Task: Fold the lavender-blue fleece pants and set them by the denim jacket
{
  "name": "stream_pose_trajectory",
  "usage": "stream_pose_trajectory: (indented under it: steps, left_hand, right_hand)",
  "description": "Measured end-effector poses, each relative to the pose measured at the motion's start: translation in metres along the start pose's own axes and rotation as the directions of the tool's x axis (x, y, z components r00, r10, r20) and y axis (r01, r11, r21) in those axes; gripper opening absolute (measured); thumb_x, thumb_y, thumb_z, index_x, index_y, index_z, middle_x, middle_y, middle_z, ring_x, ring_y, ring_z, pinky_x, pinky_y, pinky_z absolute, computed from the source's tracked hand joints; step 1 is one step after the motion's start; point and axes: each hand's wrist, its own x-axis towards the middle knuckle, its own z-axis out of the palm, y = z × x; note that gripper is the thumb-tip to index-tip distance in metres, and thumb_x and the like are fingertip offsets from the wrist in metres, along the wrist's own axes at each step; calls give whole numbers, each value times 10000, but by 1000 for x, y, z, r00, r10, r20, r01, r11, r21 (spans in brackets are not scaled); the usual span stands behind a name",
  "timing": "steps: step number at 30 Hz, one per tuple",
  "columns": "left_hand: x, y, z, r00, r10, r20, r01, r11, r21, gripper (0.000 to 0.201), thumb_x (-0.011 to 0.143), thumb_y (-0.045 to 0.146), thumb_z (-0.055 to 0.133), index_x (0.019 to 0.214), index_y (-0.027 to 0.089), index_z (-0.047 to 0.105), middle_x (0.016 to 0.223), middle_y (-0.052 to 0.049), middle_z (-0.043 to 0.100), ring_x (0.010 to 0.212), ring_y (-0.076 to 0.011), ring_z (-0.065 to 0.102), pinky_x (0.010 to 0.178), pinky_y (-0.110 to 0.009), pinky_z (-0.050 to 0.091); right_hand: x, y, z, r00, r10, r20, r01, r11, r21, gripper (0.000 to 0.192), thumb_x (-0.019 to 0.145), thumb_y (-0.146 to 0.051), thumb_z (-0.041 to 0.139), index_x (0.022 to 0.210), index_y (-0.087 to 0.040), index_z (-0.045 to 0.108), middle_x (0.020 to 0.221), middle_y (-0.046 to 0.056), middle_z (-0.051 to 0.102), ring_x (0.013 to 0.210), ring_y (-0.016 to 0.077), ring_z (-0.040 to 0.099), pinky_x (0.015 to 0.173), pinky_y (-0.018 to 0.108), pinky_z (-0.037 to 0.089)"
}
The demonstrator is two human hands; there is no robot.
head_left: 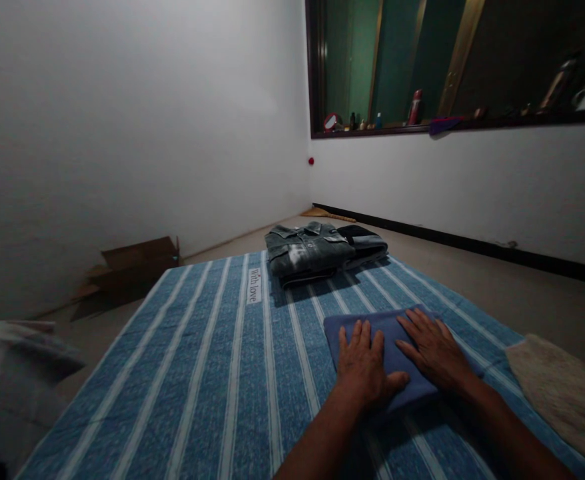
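A blue-violet folded garment (392, 353) lies flat on the striped blue tablecloth (202, 373), near the right side. My left hand (365, 363) rests on its left part, palm down with the fingers spread. On its right part lies my right hand (432, 350), also flat with the fingers apart. Parts of the cloth are hidden under both hands. Beyond them sits a folded grey-green denim shirt (307, 250), collar up, with black and grey folded clothes (367, 247) beside it on the right.
At the right edge lies a beige fluffy cloth (562, 387). An open cardboard box (137, 267) stands on the floor at the left, and pale fabric (17, 380) shows at the near left. A broom (327, 214) lies by the far corner, below a window sill (392, 131) with bottles.
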Motion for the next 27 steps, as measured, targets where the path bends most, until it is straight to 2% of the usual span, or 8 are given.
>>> stream_pose_trajectory:
  steps: [8, 15, 21, 27]
  left_hand:
    - [-3, 4, -6, 999, -8, 49, 9, 1000, -17, 907, 763, 743, 391, 1442, 144, 325, 1533, -187, 198, 1429, -314, 97, 1123, -571, -14]
    - [-4, 3, -3, 999, 1, 46, 0, 1000, -26, 882, 789, 732, 344, 1445, 144, 311, 1532, -185, 205, 1431, -306, 92, 1124, -575, -16]
    - [-7, 3, -2, 1000, 5, 11, -4, 998, -55, 859, 777, 720, 375, 1434, 168, 333, 1535, -157, 222, 1432, -302, 93, 1133, -567, -6]
    - [-5, 4, -3, 999, 1, 32, 0, 999, -33, 855, 786, 703, 384, 1435, 149, 327, 1532, -171, 220, 1430, -308, 103, 1131, -569, -8]
  right_hand:
    - [-2, 4, 10, 998, -18, -65, 17, 1000, -15, 545, 906, -497, 363, 1349, -204, 485, 1452, 95, 412, 1377, 281, 276, 1084, 536, 240]
    - [-4, 8, 16, 996, -30, -85, 29, 999, -14, 548, 900, -503, 350, 1341, -209, 489, 1442, 91, 427, 1370, 280, 286, 1077, 536, 247]
    - [-4, 10, 17, 995, -43, -87, 43, 999, -4, 548, 892, -494, 354, 1329, -198, 503, 1427, 96, 446, 1359, 284, 309, 1071, 544, 244]
    - [-5, 7, 13, 996, -28, -83, 29, 999, 14, 548, 896, -490, 350, 1336, -194, 491, 1440, 101, 427, 1369, 282, 289, 1082, 542, 220]
